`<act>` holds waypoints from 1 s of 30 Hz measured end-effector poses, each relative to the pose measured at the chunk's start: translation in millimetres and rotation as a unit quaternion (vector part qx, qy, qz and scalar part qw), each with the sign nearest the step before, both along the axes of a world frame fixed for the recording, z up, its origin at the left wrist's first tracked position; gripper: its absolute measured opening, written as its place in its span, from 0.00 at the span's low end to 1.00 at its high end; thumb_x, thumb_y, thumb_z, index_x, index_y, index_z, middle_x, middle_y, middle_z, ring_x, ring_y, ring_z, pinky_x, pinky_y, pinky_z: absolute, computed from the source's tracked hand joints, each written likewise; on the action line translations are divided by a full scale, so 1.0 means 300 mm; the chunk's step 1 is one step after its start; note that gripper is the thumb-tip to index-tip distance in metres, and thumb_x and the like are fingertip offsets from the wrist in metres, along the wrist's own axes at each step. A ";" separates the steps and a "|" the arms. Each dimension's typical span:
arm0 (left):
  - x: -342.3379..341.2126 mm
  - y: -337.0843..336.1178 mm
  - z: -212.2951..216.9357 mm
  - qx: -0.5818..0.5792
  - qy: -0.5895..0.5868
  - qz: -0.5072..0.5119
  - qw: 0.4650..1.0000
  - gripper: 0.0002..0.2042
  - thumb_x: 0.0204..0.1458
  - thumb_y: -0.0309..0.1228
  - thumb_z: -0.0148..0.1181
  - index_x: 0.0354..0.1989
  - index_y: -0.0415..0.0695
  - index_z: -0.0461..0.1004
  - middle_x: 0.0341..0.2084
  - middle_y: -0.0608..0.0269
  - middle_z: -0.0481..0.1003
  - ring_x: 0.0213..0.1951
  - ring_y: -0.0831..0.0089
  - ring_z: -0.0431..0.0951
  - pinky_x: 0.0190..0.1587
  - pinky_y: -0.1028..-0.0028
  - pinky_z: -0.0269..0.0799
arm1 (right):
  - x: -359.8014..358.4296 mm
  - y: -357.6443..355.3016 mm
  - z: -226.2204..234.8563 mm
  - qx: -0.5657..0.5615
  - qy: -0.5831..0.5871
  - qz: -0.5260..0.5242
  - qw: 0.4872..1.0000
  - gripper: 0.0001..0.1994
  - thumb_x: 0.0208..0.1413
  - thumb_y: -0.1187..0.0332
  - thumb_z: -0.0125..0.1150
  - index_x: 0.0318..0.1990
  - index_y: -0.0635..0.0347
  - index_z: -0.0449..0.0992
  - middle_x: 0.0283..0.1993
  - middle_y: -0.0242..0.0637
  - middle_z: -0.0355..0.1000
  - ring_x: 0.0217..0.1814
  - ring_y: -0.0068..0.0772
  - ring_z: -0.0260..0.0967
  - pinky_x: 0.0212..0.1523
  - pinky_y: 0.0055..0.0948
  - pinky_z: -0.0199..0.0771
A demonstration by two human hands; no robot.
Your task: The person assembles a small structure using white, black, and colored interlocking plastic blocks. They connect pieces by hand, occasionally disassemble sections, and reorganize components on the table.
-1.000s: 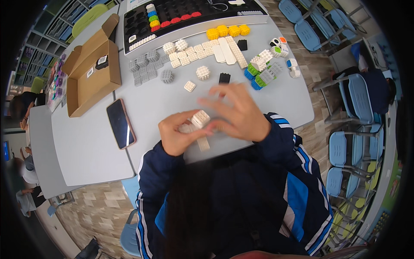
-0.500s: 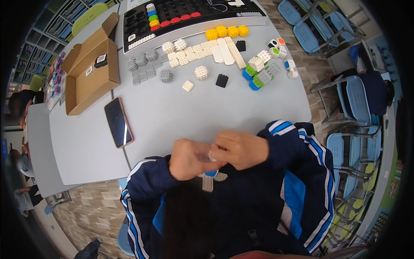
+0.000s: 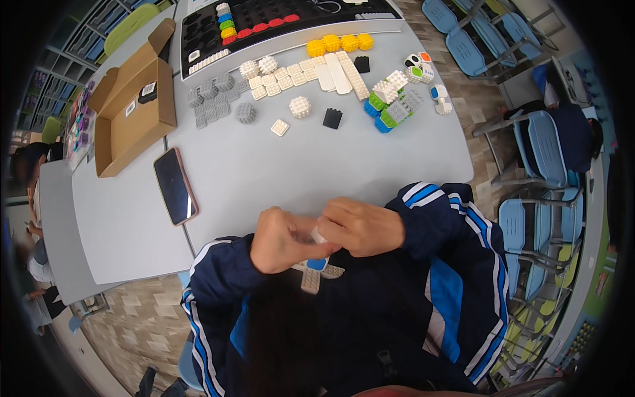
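My left hand [image 3: 283, 242] and my right hand [image 3: 364, 227] meet close to my body at the table's near edge, both closed with fingertips together. A small white piece [image 3: 318, 236] shows between the fingers, partly hidden. Just below my left fingers hangs a building-block assembly [image 3: 311, 282], with pale studded arms and a blue block [image 3: 317, 264] in its middle. My fingers cover its upper part, so I cannot tell how the white piece joins it. Farther up the table lie a loose white tile [image 3: 280, 128], a white studded block [image 3: 299, 107] and a black block [image 3: 333, 118].
A phone [image 3: 176, 187] lies left of my hands, beyond it an open cardboard box [image 3: 135, 114]. Grey blocks [image 3: 211, 99], yellow blocks [image 3: 340, 44] and a green, blue and white build [image 3: 391, 104] stand before a black sorting tray [image 3: 291, 41].
The view has shifted slightly, so things on the table appear a little to the left. My hands stay together; more of the blue block shows beneath my left fingers.
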State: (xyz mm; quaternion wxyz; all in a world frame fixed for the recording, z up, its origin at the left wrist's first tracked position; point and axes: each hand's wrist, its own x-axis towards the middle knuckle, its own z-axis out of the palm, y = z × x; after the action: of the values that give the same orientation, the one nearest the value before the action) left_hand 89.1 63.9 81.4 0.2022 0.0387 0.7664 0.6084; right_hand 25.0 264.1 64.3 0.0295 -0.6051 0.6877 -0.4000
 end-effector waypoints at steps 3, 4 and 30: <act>0.014 0.002 0.003 0.008 -0.014 0.002 1.000 0.10 0.41 0.35 0.74 0.27 0.42 0.82 0.10 0.65 0.70 0.13 0.81 0.64 0.20 0.77 0.61 | 0.011 -0.002 0.004 0.001 0.020 -0.005 1.000 0.10 0.45 0.76 0.60 0.37 0.63 0.68 0.27 0.39 0.64 0.30 0.40 0.64 0.32 0.35 0.65; 0.011 0.001 0.009 0.008 -0.014 0.003 1.000 0.10 0.40 0.35 0.74 0.27 0.43 0.82 0.10 0.65 0.70 0.13 0.81 0.64 0.20 0.77 0.61 | 0.008 0.000 0.017 0.016 0.021 -0.002 1.000 0.10 0.45 0.77 0.60 0.36 0.63 0.68 0.28 0.40 0.64 0.30 0.41 0.64 0.32 0.36 0.66; -0.127 -0.097 -0.070 0.195 0.073 0.319 0.924 0.14 0.59 0.31 0.60 0.48 0.33 0.76 0.34 0.57 0.81 0.36 0.77 0.79 0.41 0.79 0.73 | -0.279 -0.103 -0.202 -0.028 0.044 -0.257 0.965 0.18 0.53 0.75 0.64 0.53 0.62 0.74 0.53 0.43 0.71 0.46 0.38 0.67 0.49 0.31 0.69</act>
State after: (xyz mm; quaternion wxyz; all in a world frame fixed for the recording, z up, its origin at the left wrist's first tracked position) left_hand 51.1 34.8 60.4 -0.0711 -0.1250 0.6168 0.7739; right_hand -58.7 233.3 3.9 -0.1212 -0.4261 0.8093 -0.3858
